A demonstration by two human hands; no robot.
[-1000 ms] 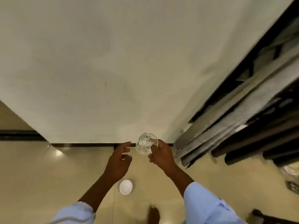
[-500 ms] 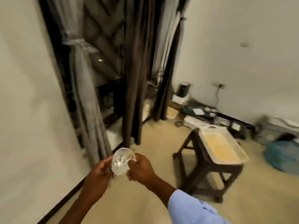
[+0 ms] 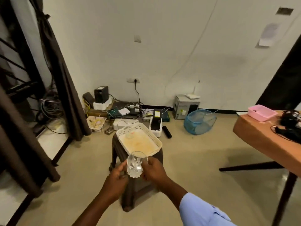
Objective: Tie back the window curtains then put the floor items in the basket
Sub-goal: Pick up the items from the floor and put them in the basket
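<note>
Both hands hold 1 clear cut-glass tumbler [image 3: 136, 165] above the near edge of the dark stool [image 3: 123, 162]. The right hand [image 3: 154, 169] curls its fingers around the glass's right side; the left hand [image 3: 116, 178] grips the left side, apparently by thumb and fingers. The white perforated basket [image 3: 156, 141] sits on the stool top, just beyond the glass. The dark curtain [image 3: 60, 66] hangs tied at the left.
</note>
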